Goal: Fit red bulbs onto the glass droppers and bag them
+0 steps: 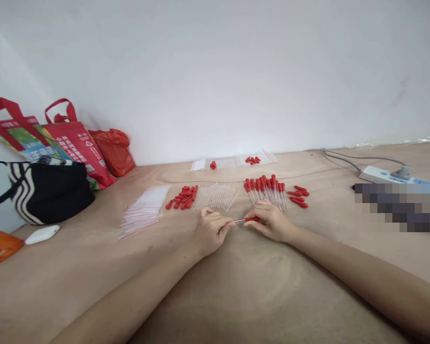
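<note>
Between thumb and fingers, my left hand (212, 231) pinches one end of a thin clear glass dropper tube (239, 221). My right hand (270, 222) grips a red rubber bulb (252, 219) at the tube's other end; how far the tube sits inside it I cannot tell. Just behind my right hand lies a row of droppers with red bulbs (268, 188). Bare glass tubes (215, 196) are laid out behind my left hand, with a pile of loose red bulbs (182, 198) to their left. Several more red bulbs (298, 197) rest to the right of the droppers.
Clear zip bags (146, 208) are stacked at left. Against the wall lie bags with tubes and red bulbs (252, 160). Shopping bags (77, 148), a black bag (57, 191) and a white case (42, 234) stand far left. A power strip (383, 175) with cable sits right, beside a blurred-out object.
</note>
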{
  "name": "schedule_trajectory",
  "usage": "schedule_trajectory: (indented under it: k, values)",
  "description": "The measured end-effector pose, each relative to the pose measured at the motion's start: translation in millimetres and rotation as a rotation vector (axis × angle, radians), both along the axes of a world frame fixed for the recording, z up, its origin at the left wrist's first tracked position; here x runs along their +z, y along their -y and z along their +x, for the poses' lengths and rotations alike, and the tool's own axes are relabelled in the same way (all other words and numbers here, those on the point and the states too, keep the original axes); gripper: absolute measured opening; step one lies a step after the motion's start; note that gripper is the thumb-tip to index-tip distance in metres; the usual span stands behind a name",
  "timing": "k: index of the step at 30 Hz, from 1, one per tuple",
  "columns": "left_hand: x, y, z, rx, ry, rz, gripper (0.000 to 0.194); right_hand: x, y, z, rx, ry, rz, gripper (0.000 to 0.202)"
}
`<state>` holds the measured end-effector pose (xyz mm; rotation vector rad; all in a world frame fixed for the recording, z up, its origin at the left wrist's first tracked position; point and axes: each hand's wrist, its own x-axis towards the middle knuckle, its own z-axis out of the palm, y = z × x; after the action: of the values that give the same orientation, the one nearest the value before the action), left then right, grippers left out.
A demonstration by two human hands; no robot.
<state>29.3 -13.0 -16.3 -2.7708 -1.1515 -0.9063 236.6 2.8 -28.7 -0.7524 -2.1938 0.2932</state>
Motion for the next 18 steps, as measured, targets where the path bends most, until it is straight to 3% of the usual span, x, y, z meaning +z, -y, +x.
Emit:
schedule_trajectory:
  k: [5,8,12,15,18]
  values:
    - [1.6,0,3,0.031,0.049,-0.096,0.03,1.0,2,-7,0.014,-0.395,-0.509,0.028]
    - [2.9,0,3,0.024,0.067,-0.128,0.027,4.8,-2,-11,0.032,-0.561,-0.661,0.026]
    - [5.6,0,2,0.094,0.077,-0.142,0.024,21.1,-27,5,-0.119,-0.647,-0.664,0.036]
    - [5.2,-4,4,0.21,0.016,-0.086,0.027,33.1,-58,29,-0.378,-0.642,-0.516,0.037]
    - [1.5,-13,10,0.293,-0.044,0.009,0.025,33.8,-85,46,-0.616,-0.479,-0.424,0.032]
